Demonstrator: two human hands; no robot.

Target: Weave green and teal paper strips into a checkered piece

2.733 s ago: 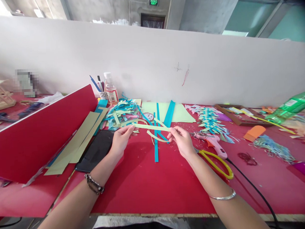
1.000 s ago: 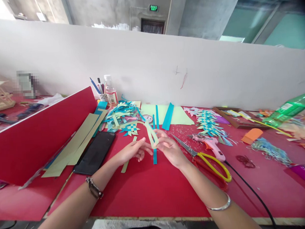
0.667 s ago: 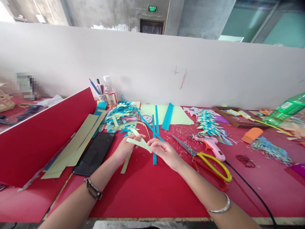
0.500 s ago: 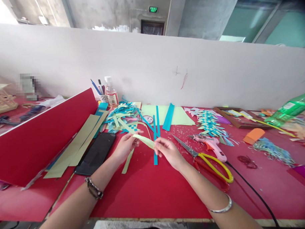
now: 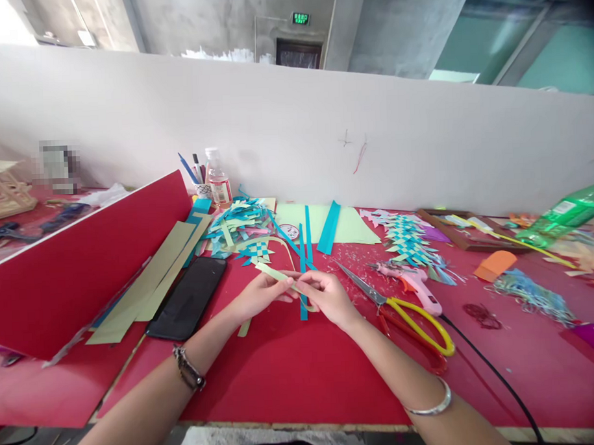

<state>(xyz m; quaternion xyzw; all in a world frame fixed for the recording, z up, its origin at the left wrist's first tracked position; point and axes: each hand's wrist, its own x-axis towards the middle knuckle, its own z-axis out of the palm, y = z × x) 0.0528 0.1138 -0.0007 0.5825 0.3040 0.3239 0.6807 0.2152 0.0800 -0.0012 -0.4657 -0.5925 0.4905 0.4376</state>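
A pale green paper strip [image 5: 271, 270] is pinched between the thumb and fingers of my left hand [image 5: 262, 296]. My right hand [image 5: 330, 298] grips the same strip close beside it, with the fingers of both hands nearly meeting. The strip's upper left end sticks out past my left hand, and a curled part hangs under my right fingers. Beneath the hands, a narrow blue paper strip [image 5: 302, 248] lies on the red table [image 5: 283, 379]. Another pale green strip [image 5: 245, 327] lies partly hidden under my left hand. A small blue-and-green woven paper piece [image 5: 257, 252] rests just behind.
Scissors [image 5: 417, 325] and a pink glue gun [image 5: 416, 284] with a black cord lie right. A black phone [image 5: 187, 299] and wide paper strips [image 5: 143, 280] lie left by a red upright board [image 5: 98, 262]. At the back are a paper-strip pile [image 5: 238, 218] and bottle [image 5: 219, 180].
My left hand has slid right along the pale green strip toward my right hand. The strip's right part now curls below my right fingers.
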